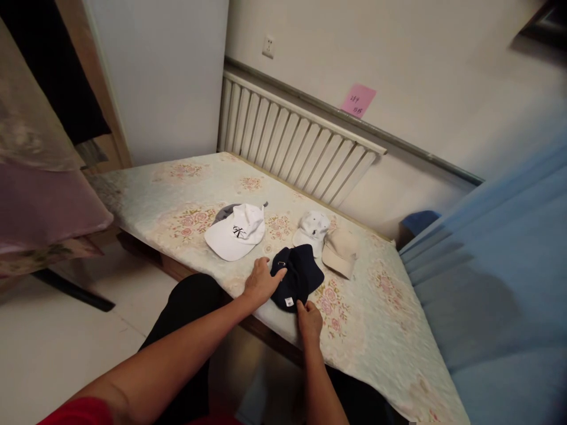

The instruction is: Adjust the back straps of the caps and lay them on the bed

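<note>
A dark navy cap (299, 271) lies on the floral bedspread (186, 189) near the bed's front edge. My left hand (262, 282) rests against the cap's left side, fingers curled on its edge. My right hand (309, 321) pinches the cap's near edge by a small white tag. A white cap with a black logo (237, 233) lies to the left, over a grey cap (224, 212). Behind the navy cap sit a small white cap (312, 227) and a beige cap (340, 251).
A white radiator (292, 141) runs along the wall behind the bed, with a pink note (358, 100) and a wall socket (267, 46) above. Blue fabric (500, 283) covers the right side. Pink bedding (39, 200) is at the left, above a white floor (57, 348).
</note>
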### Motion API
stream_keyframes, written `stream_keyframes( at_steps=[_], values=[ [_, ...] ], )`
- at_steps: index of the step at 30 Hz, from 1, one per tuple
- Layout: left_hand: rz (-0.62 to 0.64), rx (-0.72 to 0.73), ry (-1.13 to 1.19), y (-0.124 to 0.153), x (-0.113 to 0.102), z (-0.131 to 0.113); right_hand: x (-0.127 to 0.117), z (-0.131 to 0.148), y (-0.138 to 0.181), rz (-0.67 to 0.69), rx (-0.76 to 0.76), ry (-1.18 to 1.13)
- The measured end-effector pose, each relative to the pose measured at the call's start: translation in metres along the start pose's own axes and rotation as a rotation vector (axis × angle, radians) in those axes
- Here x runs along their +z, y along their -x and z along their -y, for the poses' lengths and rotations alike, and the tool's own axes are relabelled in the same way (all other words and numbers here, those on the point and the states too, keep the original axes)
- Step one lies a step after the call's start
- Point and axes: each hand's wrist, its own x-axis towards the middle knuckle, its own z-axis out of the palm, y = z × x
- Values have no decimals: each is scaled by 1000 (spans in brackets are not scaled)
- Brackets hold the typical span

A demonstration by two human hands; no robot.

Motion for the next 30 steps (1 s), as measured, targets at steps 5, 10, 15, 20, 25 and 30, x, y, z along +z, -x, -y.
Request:
stream_keyframes(
  at_steps=[5,10,15,20,25,30],
  values=[
    [10,96,-150,-4,2,-29,1,-1,-1,-8,1,7],
    [86,34,-232,-13,-5,-25,0,1,-2,-11,3,5],
    [168,-54,-139,-24,-12,5,-2,3,-3,-3,20,2],
    [226,-96,-91,-30,-9,34,-2,3,-3,21,29,-4],
    [226,-102,-71,-36,-2,43,-3,4,-2,35,45,-12],
    [256,-91,-69,-49,4,44,-3,5,-2,37,68,-25]
  ],
)
